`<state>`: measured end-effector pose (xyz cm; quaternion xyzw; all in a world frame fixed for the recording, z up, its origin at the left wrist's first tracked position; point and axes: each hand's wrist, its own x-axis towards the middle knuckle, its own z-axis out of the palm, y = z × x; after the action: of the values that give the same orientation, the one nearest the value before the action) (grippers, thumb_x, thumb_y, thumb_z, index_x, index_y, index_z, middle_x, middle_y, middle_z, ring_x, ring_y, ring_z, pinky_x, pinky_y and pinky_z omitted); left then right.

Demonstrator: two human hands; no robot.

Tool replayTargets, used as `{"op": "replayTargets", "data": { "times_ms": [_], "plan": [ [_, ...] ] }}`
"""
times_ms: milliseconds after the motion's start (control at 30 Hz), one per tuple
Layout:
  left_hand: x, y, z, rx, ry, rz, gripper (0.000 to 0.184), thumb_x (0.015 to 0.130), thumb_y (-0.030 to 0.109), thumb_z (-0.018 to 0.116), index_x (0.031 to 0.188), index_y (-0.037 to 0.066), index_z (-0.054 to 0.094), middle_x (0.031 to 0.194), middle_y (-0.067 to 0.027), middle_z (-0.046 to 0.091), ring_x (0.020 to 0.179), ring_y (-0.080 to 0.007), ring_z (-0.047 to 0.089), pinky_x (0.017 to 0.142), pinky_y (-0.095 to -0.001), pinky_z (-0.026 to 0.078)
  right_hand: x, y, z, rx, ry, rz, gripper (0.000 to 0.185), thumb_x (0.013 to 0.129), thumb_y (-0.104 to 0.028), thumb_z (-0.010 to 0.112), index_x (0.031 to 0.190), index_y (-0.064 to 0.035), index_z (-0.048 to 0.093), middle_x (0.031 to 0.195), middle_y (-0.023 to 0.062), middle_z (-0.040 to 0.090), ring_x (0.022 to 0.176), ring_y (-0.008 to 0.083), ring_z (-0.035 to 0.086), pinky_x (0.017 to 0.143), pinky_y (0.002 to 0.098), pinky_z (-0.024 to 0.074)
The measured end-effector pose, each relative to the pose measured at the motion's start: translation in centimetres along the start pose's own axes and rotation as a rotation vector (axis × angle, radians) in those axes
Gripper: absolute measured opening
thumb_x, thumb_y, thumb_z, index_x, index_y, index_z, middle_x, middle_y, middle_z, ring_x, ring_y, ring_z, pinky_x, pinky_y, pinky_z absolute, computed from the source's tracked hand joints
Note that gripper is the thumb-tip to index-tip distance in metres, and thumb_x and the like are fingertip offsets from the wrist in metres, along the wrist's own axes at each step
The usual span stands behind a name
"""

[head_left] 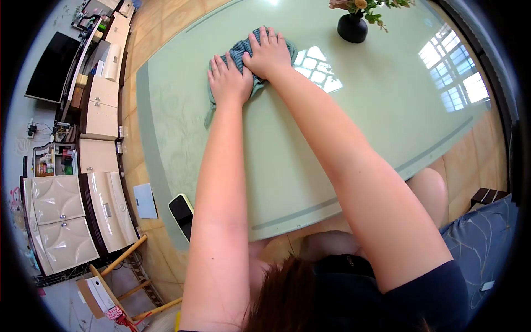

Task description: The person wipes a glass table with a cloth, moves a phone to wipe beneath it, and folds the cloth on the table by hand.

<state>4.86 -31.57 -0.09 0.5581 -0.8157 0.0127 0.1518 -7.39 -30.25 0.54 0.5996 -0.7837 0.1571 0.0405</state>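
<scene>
A bunched green and dark-striped cloth [238,53] lies on the pale green glass-topped table [310,155], toward its far side. My left hand [229,83] rests flat on the cloth's left part, fingers stretched forward. Beside it, my right hand [269,55] presses on the cloth's upper middle, its fingers spread. The two hands are close together, the right thumb near the left hand. Folds of cloth stick out beyond both hands, and a loose corner trails down at the left. The part beneath my palms is hidden.
A black vase [352,29] with flowers stands at the table's far right. A phone [181,214] lies at the near left edge. Cream cabinets [102,113] and a television [53,67] line the left wall. A wooden stool [124,260] is at lower left, a blue cushioned seat [481,243] at right.
</scene>
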Motion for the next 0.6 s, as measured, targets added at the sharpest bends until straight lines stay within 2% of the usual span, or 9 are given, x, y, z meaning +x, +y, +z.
{"op": "replayTargets", "data": {
  "times_ms": [133, 233, 600],
  "plan": [
    [2.9, -0.8, 0.6, 0.029, -0.017, -0.009, 0.071, 0.095, 0.051, 0.027, 0.148, 0.004, 0.028, 0.154, -0.0220, 0.023, 0.144, -0.0323, 0.020, 0.117, -0.0441, 0.014, 2.7, -0.4, 0.6, -0.006, 0.001, -0.005, 0.065, 0.093, -0.046, 0.032, 0.148, -0.0115, 0.031, 0.154, 0.0183, 0.024, 0.144, 0.0331, 0.020, 0.117, 0.0474, 0.0132],
    [4.9, -1.3, 0.9, 0.030, -0.029, -0.015, 0.073, 0.095, 0.054, 0.026, 0.148, 0.005, 0.027, 0.154, -0.0216, 0.023, 0.144, -0.0321, 0.019, 0.117, -0.0441, 0.014, 4.9, -0.6, 1.0, 0.006, -0.038, -0.001, 0.067, 0.093, -0.048, 0.030, 0.149, -0.0114, 0.030, 0.156, 0.0163, 0.020, 0.145, 0.0328, 0.015, 0.117, 0.0458, 0.0096],
    [11.9, -3.3, 2.4, 0.022, 0.000, -0.028, 0.076, 0.094, 0.059, 0.024, 0.148, 0.006, 0.028, 0.153, -0.0221, 0.025, 0.143, -0.0327, 0.021, 0.116, -0.0442, 0.016, 11.9, -1.6, 2.7, 0.007, -0.051, 0.002, 0.067, 0.093, -0.047, 0.029, 0.150, -0.0115, 0.028, 0.157, 0.0157, 0.020, 0.146, 0.0320, 0.014, 0.117, 0.0457, 0.0092]
  ]
}}
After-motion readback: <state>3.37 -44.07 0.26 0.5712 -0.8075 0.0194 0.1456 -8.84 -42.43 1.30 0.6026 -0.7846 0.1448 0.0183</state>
